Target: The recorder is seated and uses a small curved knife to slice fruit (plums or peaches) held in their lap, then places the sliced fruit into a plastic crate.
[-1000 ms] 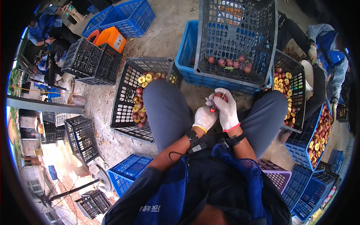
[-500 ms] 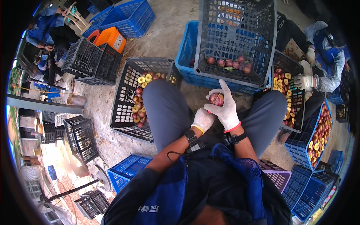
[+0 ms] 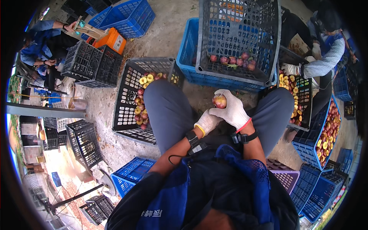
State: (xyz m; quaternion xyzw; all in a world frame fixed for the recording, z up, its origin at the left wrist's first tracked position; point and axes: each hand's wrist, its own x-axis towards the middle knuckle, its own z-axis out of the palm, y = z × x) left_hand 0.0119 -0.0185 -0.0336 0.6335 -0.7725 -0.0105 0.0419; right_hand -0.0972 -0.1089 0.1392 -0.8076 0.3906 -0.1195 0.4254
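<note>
A red plum (image 3: 219, 101) sits in my gloved right hand (image 3: 234, 111), held between the thumb and curled fingers above the gap between my knees. My left hand (image 3: 209, 121), also in a white knit glove, is closed just below the plum and presses against the right hand. Its fingertips are hidden, and I cannot make out what they hold. Left of my knee, a black crate (image 3: 124, 94) contains whole and halved plums with yellow flesh. Several whole plums (image 3: 232, 60) lie at the near end of a tilted black crate (image 3: 201, 42), which rests on a blue crate (image 3: 184, 57).
At the right, a co-worker's gloved hand (image 3: 290, 69) reaches over a black crate of halved plums (image 3: 288, 82). A blue crate (image 3: 306, 147) full of plums stands farther right. Another person (image 3: 36, 46) works at the far left. A fan (image 3: 40, 191) stands lower left.
My right hand's raised index finger has folded down around the plum. The co-worker at the right has leaned in, one hand now over the crate of halves.
</note>
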